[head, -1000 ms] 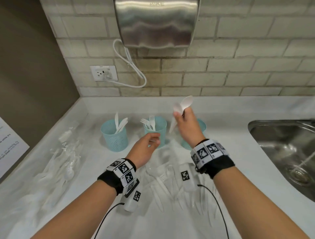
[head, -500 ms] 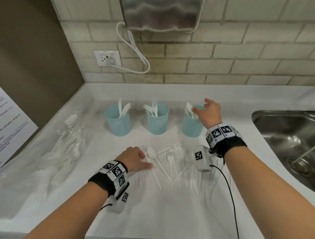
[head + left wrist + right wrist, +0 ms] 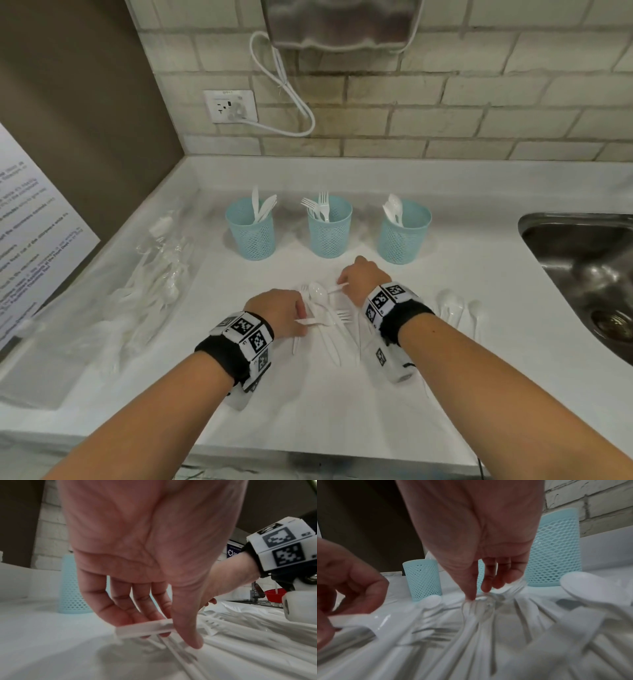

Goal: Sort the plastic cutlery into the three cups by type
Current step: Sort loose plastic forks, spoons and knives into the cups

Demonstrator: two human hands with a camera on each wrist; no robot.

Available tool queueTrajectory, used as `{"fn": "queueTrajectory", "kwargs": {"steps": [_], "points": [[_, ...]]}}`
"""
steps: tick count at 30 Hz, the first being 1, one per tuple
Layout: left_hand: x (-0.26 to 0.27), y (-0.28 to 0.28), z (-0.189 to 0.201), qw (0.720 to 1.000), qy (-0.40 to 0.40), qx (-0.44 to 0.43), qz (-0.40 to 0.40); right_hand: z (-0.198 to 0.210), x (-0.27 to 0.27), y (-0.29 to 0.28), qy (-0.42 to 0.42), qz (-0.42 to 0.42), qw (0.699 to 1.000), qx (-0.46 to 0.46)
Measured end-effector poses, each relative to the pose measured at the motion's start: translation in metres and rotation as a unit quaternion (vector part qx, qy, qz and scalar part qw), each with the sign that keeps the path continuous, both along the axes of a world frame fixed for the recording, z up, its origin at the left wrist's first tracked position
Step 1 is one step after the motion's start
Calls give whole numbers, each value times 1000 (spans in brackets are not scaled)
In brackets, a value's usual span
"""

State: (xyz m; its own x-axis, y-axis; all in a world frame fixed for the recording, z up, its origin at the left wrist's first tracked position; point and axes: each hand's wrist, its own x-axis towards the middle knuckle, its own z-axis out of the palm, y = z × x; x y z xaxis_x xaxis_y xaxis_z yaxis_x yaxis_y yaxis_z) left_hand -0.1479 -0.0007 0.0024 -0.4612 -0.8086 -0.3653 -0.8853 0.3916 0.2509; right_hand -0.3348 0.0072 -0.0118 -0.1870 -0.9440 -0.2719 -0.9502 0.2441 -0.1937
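Cutlery point(image 3: 330, 320): white plastic, loose on desk point(image 3: 342, 411) before three cups point(image 3: 329, 230). Judged light, stiff, slippery; best taken by the handle. Left hand point(image 3: 279, 313) pinches one handle; right hand point(image 3: 363, 281) pinches another piece.

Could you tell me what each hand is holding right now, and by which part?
The left hand pinches a white utensil by its handle; the right hand touches the fork, grasp unclear.

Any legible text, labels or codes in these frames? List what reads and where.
"Cla": start of a cut-off word on the blue sign behind the right wrist.
Printed sheet on the left wall: too blurred to read.
Wristband markers: square codes, no words.
Wall socket: marks unreadable.
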Motion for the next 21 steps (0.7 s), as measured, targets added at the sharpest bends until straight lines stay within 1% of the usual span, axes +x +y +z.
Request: {"fn": "queueTrajectory", "kwargs": {"steps": [3,6,8,10,12,15,18,19,21], "points": [[3,1,9,1000,-7,-18,-15,2,0,1,25,-14,998,-54],[8,1,17,1000,-20,-3,-24,8,-3,3,39,-27,993,-111],[11,1,20,999,-26,-1,-35,14,-5,6,45,-19,988,-145],[13,2,23,998,-24,-11,-49,18,-4,10,28,-5,983,-183],[15,2,25,998,-20,-23,-58,20,1,16,-10,2,974,-225],[21,2,30,998,-25,-37,-49,23,4,24,-29,-9,958,-284],[29,0,34,997,-1,-73,3,25,4,30,-19,-20,958,-286],[31,-1,33,997,12,-74,23,24,5,32,-14,-13,962,-272],[33,-2,28,997,29,-46,47,21,13,37,-24,13,971,-237]]}}
